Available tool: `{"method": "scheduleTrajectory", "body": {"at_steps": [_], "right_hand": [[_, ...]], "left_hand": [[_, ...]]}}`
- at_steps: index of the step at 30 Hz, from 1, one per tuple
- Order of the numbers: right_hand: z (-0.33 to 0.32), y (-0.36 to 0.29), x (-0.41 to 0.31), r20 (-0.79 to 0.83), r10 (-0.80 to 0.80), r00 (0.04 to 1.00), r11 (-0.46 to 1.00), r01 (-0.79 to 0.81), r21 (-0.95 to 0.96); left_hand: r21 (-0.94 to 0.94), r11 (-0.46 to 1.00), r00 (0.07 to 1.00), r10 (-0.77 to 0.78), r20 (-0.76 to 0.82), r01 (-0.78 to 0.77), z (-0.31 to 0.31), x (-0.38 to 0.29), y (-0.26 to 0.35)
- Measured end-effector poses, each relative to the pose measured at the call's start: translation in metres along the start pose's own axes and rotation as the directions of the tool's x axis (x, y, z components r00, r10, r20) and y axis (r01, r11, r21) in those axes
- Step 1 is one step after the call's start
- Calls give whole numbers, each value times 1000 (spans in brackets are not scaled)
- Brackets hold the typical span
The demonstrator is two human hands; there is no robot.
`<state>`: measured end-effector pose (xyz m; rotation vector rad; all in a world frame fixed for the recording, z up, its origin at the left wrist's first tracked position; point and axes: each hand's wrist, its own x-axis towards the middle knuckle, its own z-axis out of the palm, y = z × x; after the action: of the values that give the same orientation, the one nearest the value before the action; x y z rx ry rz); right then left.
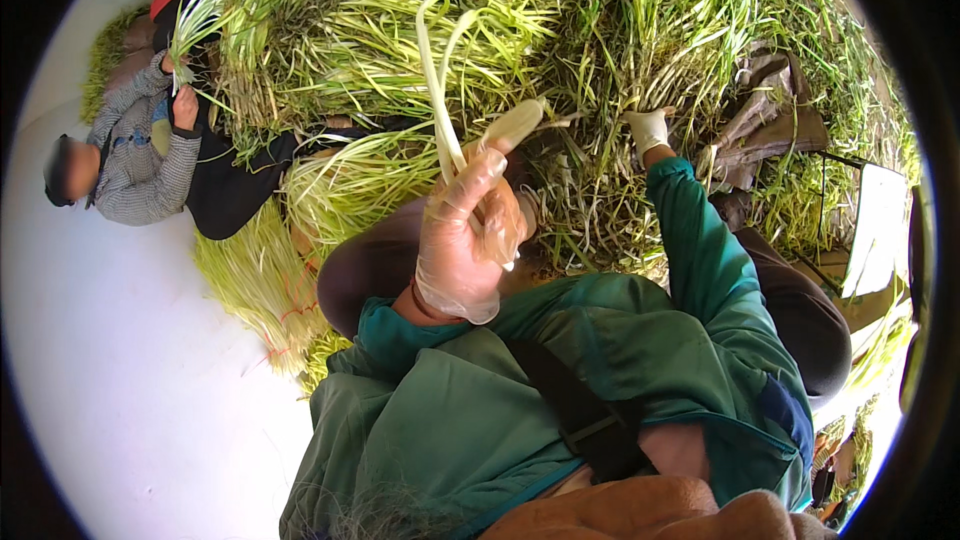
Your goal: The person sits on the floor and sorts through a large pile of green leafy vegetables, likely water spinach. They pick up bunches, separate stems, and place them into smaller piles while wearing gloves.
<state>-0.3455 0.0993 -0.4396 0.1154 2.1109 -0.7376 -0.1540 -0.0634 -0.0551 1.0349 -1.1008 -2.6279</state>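
Note:
My left hand [472, 240], in a thin clear glove, is raised before my chest with its fingers closed on a few pale yellow-green stalks [437, 101], whose tops bend over above it. Close by the thumb and forefinger is a pale, flat, blurred tip [514, 126]; I cannot tell whether it is a fingertip of the glove or a leaf. My right hand [646, 129], in a whitish glove, reaches out to the heap of long green leafy stalks [637, 37]. Its fingers are at the base of a bunch there, partly hidden by leaves.
A large heap of yellow-green stalks [390, 30] lies ahead. Tied bundles with red string [289, 311] lie at the left, beside a white surface [135, 360]. A co-worker in a grey jacket [142, 165] holds stalks at the far left. Brown sheeting [780, 124] lies at the right.

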Motion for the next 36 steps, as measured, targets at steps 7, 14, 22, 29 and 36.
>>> {"method": "scheduleTrajectory", "body": {"at_steps": [7,14,22,29,36], "right_hand": [[-92,-40,-59,63,-296,953,548,115,829],[-213,-93,-149,-369,-525,767,545,636,547],[-194,-119,-213,-246,-674,697,702,707,79],[-145,-31,-129,71,-643,762,354,379,-855],[-168,-98,-274,-388,-538,749,576,662,480]], "left_hand": [[-28,1000,996,16,89,-14,-4,-10,3],[-190,967,970,199,139,-172,-5,-24,11],[-203,829,821,553,146,-522,-9,-49,31],[-319,928,859,315,403,-191,-22,-42,12],[-241,940,859,322,399,-240,-35,-40,0]]}}
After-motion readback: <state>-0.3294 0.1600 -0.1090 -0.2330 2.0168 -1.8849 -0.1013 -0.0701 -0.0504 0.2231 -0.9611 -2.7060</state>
